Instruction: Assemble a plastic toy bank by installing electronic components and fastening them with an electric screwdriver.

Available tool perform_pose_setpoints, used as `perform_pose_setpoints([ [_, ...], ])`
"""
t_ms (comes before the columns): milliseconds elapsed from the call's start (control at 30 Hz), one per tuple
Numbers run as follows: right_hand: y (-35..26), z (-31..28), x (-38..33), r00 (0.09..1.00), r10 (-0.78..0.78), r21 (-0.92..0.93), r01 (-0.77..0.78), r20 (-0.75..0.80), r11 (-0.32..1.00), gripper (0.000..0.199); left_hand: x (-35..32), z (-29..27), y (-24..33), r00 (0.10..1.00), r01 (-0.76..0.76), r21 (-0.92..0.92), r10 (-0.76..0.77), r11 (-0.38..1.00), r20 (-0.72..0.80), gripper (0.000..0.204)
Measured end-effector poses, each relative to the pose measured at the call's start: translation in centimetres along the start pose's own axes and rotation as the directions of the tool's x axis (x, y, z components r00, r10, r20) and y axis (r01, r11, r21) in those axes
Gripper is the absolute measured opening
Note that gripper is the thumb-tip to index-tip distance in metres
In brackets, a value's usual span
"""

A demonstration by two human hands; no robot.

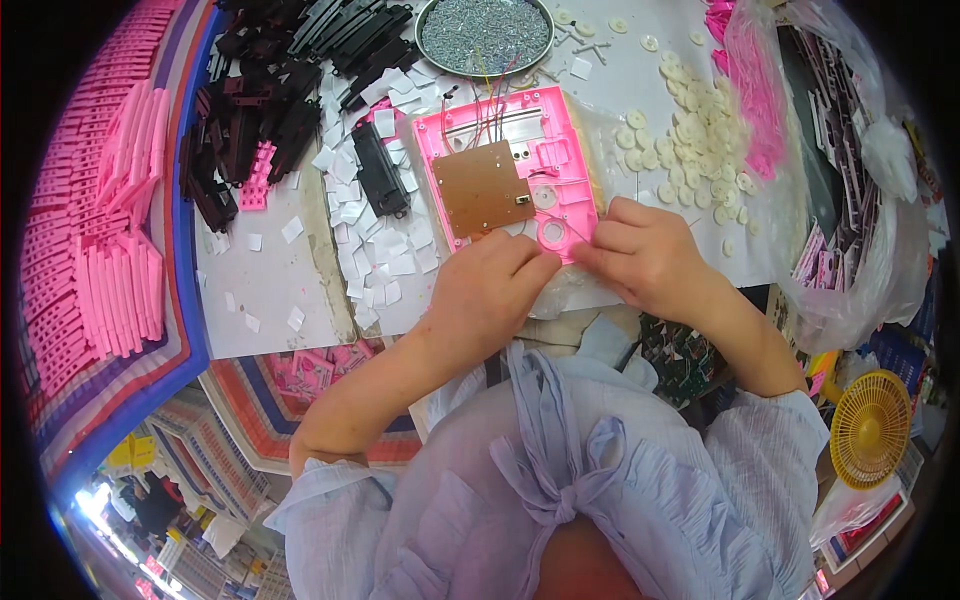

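A pink plastic casing (540, 140) lies open side up on the white table, with a brown circuit board (482, 188) resting in it and thin red wires running to its top. My left hand (490, 290) grips the casing's near edge just below the board. My right hand (640, 255) pinches the casing's near right corner, fingertips next to a round opening (551, 234). Whether a small part sits between the fingers is hidden.
A round metal dish of screws (485, 35) stands behind the casing. White round discs (690, 130) lie scattered to the right, white square pads (385, 260) and black plastic parts (270, 90) to the left. Pink parts (105, 200) are stacked far left. A yellow fan (868, 428) sits lower right.
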State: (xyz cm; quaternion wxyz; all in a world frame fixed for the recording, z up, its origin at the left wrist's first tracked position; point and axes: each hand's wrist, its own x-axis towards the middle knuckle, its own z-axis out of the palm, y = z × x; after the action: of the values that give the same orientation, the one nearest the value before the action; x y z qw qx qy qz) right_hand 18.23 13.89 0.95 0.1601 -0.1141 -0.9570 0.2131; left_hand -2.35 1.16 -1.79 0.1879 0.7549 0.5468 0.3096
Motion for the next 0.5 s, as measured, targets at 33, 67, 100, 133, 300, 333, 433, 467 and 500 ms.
perform_pose_setpoints([
  [33, 0.5, 0.5, -0.3, 0.999, -0.044, 0.015, 0.045, -0.03, 0.999, 0.015, 0.1, 0.0, -0.1, 1.0, -0.013, 0.006, 0.013, 1.0, 0.01, 0.026],
  [67, 1.1, 1.0, -0.7, 0.997, -0.039, 0.068, 0.043, -0.066, 0.997, 0.018, 0.0, -0.1, -0.1, 0.999, -0.026, 0.015, 0.025, 1.0, 0.021, 0.028],
  [100, 1.8, 1.5, -1.2, 0.994, -0.031, 0.12, 0.043, -0.101, 0.992, 0.022, 0.1, -0.2, -0.2, 0.998, -0.051, 0.041, 0.049, 0.998, 0.041, 0.031],
  [133, 2.2, 1.9, -1.6, 0.991, -0.022, 0.174, 0.045, -0.134, 0.984, 0.025, 0.0, -0.3, -0.2, 0.996, -0.073, 0.066, 0.069, 0.995, 0.061, 0.033],
  [300, 1.3, 2.3, -2.4, 0.983, -0.032, 0.029, 0.037, -0.182, 0.999, 0.036, 0.3, -0.5, 0.2, 0.986, -0.137, 0.172, 0.119, 0.976, 0.114, 0.043],
  [333, 0.9, 2.3, -2.5, 0.982, -0.039, -0.025, 0.035, -0.186, 0.999, 0.037, 0.3, -0.4, 0.0, 0.983, -0.159, 0.185, 0.138, 0.97, 0.119, 0.044],
  [433, -1.4, 1.8, -2.9, 0.994, 0.054, -0.215, -0.073, -0.091, 0.974, 0.043, 0.3, -0.2, 0.1, 0.974, -0.206, 0.238, 0.174, 0.949, 0.148, 0.045],
  [467, -2.1, 1.4, -3.2, 0.996, 0.091, -0.26, -0.083, 0.021, 0.962, 0.043, 0.3, -0.1, 0.3, 0.971, -0.213, 0.258, 0.176, 0.942, 0.159, 0.046],
  [500, -2.8, 0.9, -3.7, 0.983, 0.132, -0.306, -0.087, 0.131, 0.948, 0.044, 0.3, -0.1, 0.5, 0.97, -0.217, 0.276, 0.176, 0.936, 0.167, 0.046],
])
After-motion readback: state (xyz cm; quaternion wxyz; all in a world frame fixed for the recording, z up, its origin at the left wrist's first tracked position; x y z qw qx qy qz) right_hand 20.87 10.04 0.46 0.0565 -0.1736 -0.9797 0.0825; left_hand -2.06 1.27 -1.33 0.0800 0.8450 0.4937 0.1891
